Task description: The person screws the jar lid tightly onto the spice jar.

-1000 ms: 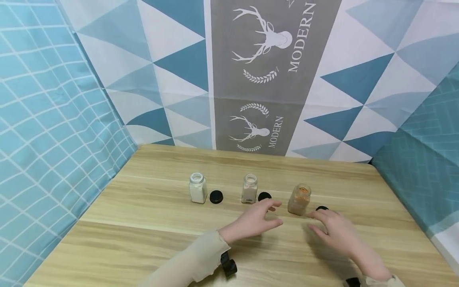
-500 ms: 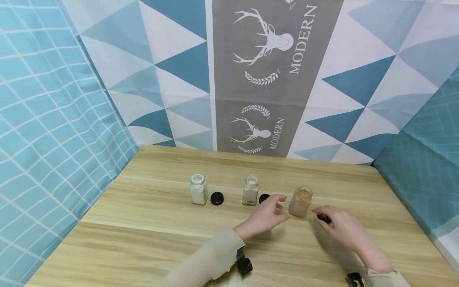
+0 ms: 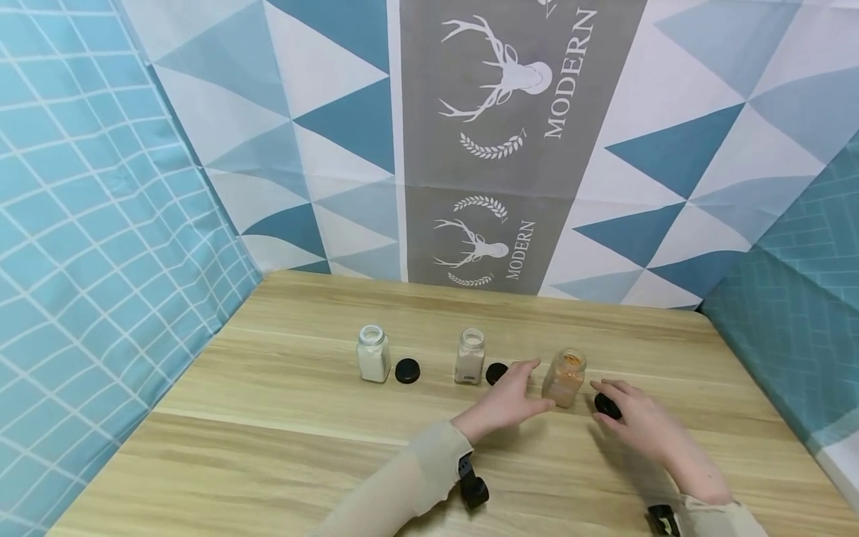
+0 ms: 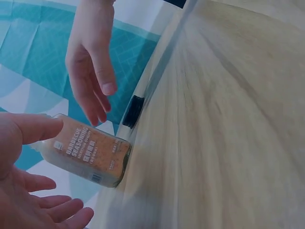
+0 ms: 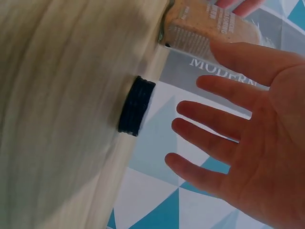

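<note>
An uncapped glass jar of orange barbecue seasoning (image 3: 564,382) stands on the wooden table between the two hands. My left hand (image 3: 505,401) is at the jar's left side, thumb and fingers spread around it without a grip; whether the thumb touches the glass I cannot tell. In the left wrist view the label of the seasoning jar (image 4: 88,149) is readable. My right hand (image 3: 640,424) hovers over a black lid (image 3: 607,406), fingers extended. The right wrist view shows a gap between the lid (image 5: 137,106) and the fingertips (image 5: 183,107).
Farther left stand an open jar of pale powder (image 3: 470,362) and an open jar of white powder (image 3: 373,359). Beside each lies a black lid, one (image 3: 496,373) partly behind my left hand, the other (image 3: 407,371) fully visible. Patterned cloth (image 3: 483,149) hangs behind the table.
My left hand has moved right, up to the seasoning jar. My right hand has shifted slightly right over its lid, which shows more now. The jars stay put.
</note>
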`<state>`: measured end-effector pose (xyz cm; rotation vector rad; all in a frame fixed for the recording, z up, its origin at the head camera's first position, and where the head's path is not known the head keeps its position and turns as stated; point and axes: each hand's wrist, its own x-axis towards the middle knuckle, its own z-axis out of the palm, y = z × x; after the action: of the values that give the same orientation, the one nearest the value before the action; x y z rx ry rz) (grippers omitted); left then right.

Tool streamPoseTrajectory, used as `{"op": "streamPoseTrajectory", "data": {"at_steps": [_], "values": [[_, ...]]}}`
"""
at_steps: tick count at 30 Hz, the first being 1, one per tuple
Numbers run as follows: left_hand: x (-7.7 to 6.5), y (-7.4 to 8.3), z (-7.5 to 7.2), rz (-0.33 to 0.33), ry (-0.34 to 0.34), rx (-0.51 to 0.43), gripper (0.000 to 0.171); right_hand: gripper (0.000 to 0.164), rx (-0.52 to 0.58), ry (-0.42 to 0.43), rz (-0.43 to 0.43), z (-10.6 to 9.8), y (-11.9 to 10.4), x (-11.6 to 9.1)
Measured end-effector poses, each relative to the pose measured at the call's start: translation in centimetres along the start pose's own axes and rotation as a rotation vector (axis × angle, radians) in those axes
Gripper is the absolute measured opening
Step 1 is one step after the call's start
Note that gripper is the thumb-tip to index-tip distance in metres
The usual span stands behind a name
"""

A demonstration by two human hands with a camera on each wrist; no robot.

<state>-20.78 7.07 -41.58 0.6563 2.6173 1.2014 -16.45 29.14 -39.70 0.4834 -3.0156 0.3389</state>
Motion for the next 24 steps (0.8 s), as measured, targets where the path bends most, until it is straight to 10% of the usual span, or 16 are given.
{"op": "streamPoseTrajectory", "data": {"at_steps": [24], "values": [[2.2,-1.2,1.3,-0.047,-0.059,-0.210,0.067,0.047,0.090,-0.073,-0.037,1.2,1.9,0.8]]}}
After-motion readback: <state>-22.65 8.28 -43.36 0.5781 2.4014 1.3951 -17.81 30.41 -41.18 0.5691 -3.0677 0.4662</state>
